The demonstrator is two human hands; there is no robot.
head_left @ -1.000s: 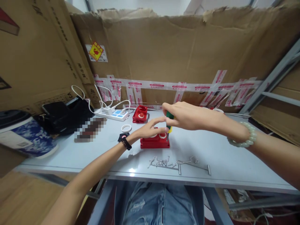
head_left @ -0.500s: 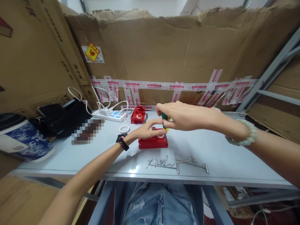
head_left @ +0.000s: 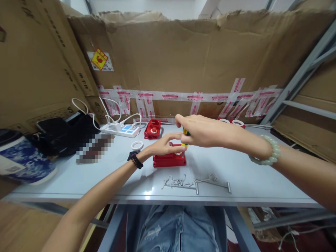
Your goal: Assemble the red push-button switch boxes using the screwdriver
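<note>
A flat red plastic housing (head_left: 168,161) lies on the grey table (head_left: 236,175) in front of me. My right hand (head_left: 202,131) is closed around a small screwdriver (head_left: 185,133) with a green and yellow handle, held upright with its tip down on the housing's right side. My left hand (head_left: 164,146) rests on top of the housing, fingers pinched near the screwdriver's tip; what they pinch is hidden. Several loose metal screws and rods (head_left: 194,182) lie just in front of the housing.
A second red housing (head_left: 152,128) and a white ring (head_left: 137,145) lie behind to the left, by a white power strip (head_left: 120,130). A black bag (head_left: 63,134) and a blue-white cup (head_left: 23,161) stand at the left. Taped cardboard walls (head_left: 183,63) enclose the table.
Both hands stay on the housing; the right hand has sunk a little lower over the screwdriver, hiding more of the handle. The view has shifted slightly to the right.
</note>
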